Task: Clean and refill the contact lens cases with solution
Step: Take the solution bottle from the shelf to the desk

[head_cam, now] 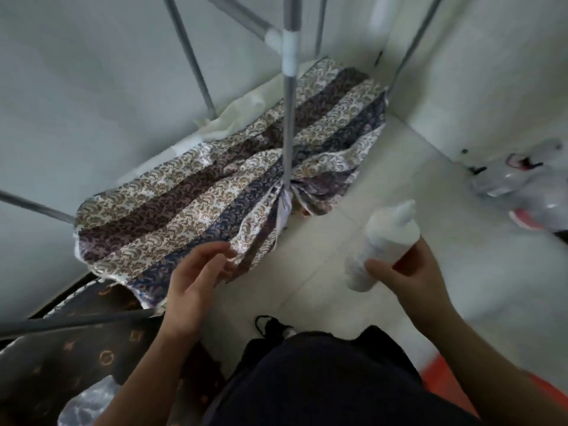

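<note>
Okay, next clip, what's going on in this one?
A person stands on a tiled floor beside a metal rack draped with patterned cloth. The right hand grips a white solution bottle, its nozzle pointing up and away. The left hand hovers open near the cloth, holding nothing. No contact lens case is visible, so no cleaning or refilling shows at this moment.

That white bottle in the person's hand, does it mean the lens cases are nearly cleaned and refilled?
Nothing looks done yet. In hand: the right hand has a grip on the white bottle, tip up, not pouring. The left hand is open and holds nothing, hovering by the patterned cloth. No lens case shows in this view, so cleaning and refilling both appear to remain.
</note>
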`<action>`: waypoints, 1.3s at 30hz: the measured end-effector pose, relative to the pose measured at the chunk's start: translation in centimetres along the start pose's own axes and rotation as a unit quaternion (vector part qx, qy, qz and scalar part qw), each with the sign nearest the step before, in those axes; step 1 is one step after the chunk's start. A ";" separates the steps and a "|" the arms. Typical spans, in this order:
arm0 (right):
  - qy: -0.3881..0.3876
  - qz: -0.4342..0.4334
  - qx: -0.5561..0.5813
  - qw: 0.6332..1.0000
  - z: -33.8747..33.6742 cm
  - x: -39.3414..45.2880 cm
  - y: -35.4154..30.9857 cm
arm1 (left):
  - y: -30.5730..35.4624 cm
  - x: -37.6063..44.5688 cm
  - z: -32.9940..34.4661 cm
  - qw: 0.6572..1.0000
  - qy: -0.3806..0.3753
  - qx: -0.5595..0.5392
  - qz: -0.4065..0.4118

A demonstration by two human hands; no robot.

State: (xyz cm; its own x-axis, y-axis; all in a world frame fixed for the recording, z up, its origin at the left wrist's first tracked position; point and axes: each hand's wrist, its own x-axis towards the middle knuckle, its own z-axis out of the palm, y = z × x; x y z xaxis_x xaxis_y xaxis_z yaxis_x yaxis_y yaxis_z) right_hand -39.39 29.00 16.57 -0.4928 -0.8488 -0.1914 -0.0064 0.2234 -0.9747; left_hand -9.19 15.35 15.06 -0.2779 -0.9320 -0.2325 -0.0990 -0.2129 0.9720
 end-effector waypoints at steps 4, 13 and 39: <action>0.070 -0.002 -0.015 0.997 -6.0 -5.3 0.5 | 0.0 -1.0 6.2 0.998 -0.064 -0.008 0.006; 0.273 0.005 0.000 0.962 -17.2 -20.1 3.6 | -0.3 -6.0 22.8 0.973 -0.227 -0.026 -0.033; 0.805 0.126 0.153 0.559 -8.8 -47.6 9.3 | -1.3 -28.1 49.4 0.583 -0.778 0.214 0.094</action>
State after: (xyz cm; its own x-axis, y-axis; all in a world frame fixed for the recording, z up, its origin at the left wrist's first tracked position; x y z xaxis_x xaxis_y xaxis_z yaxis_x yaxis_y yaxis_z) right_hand -23.66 75.76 17.63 -0.5904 0.7782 -0.2143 0.2669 -0.0624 -0.9617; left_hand -48.47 56.27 18.66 -0.8192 0.5389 -0.1964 -0.0646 0.2535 0.9652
